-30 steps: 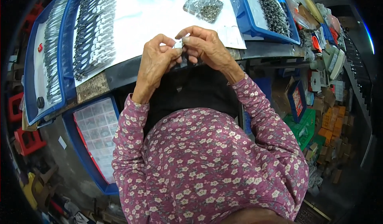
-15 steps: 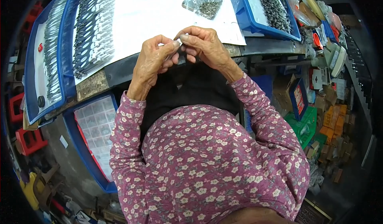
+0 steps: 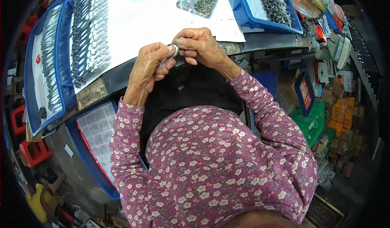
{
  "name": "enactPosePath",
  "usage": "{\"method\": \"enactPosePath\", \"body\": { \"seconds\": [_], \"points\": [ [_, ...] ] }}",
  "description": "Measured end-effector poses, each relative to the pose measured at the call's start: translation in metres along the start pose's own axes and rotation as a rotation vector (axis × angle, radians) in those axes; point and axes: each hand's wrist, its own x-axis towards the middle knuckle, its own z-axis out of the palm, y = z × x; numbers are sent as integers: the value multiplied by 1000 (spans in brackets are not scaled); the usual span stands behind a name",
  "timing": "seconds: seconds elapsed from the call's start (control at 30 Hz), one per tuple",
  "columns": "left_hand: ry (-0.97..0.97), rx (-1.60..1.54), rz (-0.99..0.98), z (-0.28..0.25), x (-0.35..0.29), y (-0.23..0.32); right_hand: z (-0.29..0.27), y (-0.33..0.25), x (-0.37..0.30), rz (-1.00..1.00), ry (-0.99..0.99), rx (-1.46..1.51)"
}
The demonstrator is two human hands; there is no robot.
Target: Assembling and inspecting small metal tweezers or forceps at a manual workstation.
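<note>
A small white and grey piece [image 3: 176,50], too small to name, is pinched in the fingertips of my left hand [image 3: 147,67]. My right hand [image 3: 203,48] meets it from the other side, thumb and index finger pressed together at its upper end. Anything else inside the right pinch is hidden. Both hands are at the table's near edge, just above it. Beyond them, a square clear dish [image 3: 185,3] holds many tiny brass-coloured metal parts. On white paper to the left lie dense rows of slim pieces [image 3: 97,33] with white ends and dark, oval middles.
Blue trays stand on both sides: the left tray [image 3: 61,71] holds lined-up slim grey pieces, the right tray [image 3: 260,24] a heap of dark small parts. Below the table at left is a compartment box [image 3: 95,126]. Boxes and a green crate [image 3: 313,124] crowd the right floor.
Both hands have shifted slightly left in the picture, as has the table. More of the small white and grey piece now shows between the left fingers.
</note>
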Motion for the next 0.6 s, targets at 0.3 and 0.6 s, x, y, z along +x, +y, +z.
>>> {"method": "enactPosePath", "body": {
  "seconds": [0.3,0.6],
  "points": [
    [-63,-78,-41,0,4,2,4,0,-2,-32,58,-44],
    [-74,-43,-32,-5,4,1,8,8,-1,-67,60,-15]
  ]
}}
